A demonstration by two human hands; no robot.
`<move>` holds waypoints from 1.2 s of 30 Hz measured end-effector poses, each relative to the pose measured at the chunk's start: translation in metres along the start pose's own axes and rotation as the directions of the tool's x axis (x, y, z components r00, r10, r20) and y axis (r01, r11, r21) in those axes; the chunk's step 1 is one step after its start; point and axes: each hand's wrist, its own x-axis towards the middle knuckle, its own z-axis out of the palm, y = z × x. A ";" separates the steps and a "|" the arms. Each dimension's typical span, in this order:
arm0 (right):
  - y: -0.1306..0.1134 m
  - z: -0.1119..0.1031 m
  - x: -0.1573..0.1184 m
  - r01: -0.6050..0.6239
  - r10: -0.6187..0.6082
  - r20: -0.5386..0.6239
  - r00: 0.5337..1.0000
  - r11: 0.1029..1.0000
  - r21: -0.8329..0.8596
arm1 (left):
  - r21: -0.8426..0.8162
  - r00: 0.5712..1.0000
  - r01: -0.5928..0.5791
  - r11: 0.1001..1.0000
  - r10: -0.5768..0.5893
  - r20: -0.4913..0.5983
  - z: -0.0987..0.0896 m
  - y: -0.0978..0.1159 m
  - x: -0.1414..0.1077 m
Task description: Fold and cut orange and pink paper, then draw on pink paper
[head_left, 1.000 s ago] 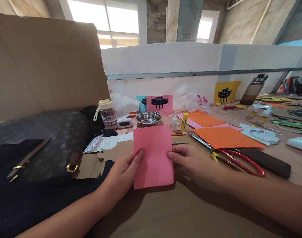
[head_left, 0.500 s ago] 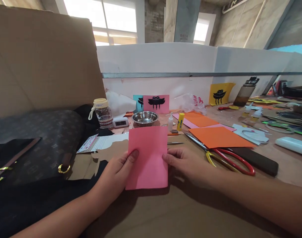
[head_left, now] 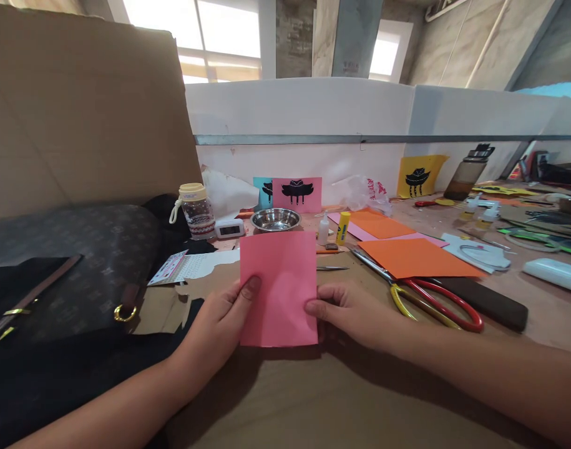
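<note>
A pink paper rectangle (head_left: pixel 280 293) is held upright above the brown work surface (head_left: pixel 285 399). My left hand (head_left: pixel 224 318) grips its left edge, thumb on the front face and fingers behind. At the right edge, my right hand (head_left: pixel 348 312) pinches the paper between thumb and fingers. Behind the paper stand a metal bowl (head_left: pixel 276 219), a small white bottle (head_left: pixel 323 229) and a yellow glue stick (head_left: pixel 342 228). Scissors (head_left: pixel 435 302) with red and yellow handles lie to the right, partly under an orange sheet (head_left: pixel 419 258).
On the left are a patterned bag (head_left: pixel 102 268), a lidded jar (head_left: pixel 196 212) and a small digital clock (head_left: pixel 229 228). A dark flat case (head_left: pixel 486 302) lies at the right. Cards with black hat shapes, one of them pink (head_left: pixel 297 194), lean against the back panel.
The pink paper has risen slightly, and its lower edge has come up and looks more level. Both hands still hold it. The camera view has shifted a little.
</note>
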 end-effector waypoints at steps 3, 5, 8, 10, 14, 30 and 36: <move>0.002 -0.001 0.000 -0.001 0.001 -0.010 1.000 1.000 0.003 | -0.010 1.000 0.001 1.000 -0.001 -0.001 0.000 0.000 0.000; 0.003 -0.002 0.001 -0.010 0.010 0.007 1.000 1.000 -0.008 | -0.007 1.000 0.007 1.000 -0.007 -0.015 0.000 -0.001 0.001; 0.001 -0.001 0.001 0.002 0.000 0.036 0.999 0.999 -0.050 | -0.009 0.999 0.017 1.000 -0.018 -0.041 -0.001 -0.002 0.003; -0.001 0.000 0.000 0.003 0.001 0.062 0.998 0.998 -0.064 | -0.013 0.998 0.010 1.000 -0.010 -0.054 -0.002 -0.003 0.005; -0.003 0.001 -0.002 0.004 0.003 0.091 0.996 0.997 -0.075 | -0.031 0.998 -0.006 1.000 0.004 -0.063 -0.002 0.000 0.005; -0.004 0.005 -0.004 -0.028 0.036 0.103 0.994 0.997 -0.079 | -0.094 0.997 -0.016 0.995 0.009 -0.071 0.000 0.003 0.008; 0.005 0.003 -0.002 -0.001 0.013 0.134 0.991 0.996 -0.090 | -0.128 0.997 -0.009 0.992 -0.002 -0.083 0.000 0.002 0.010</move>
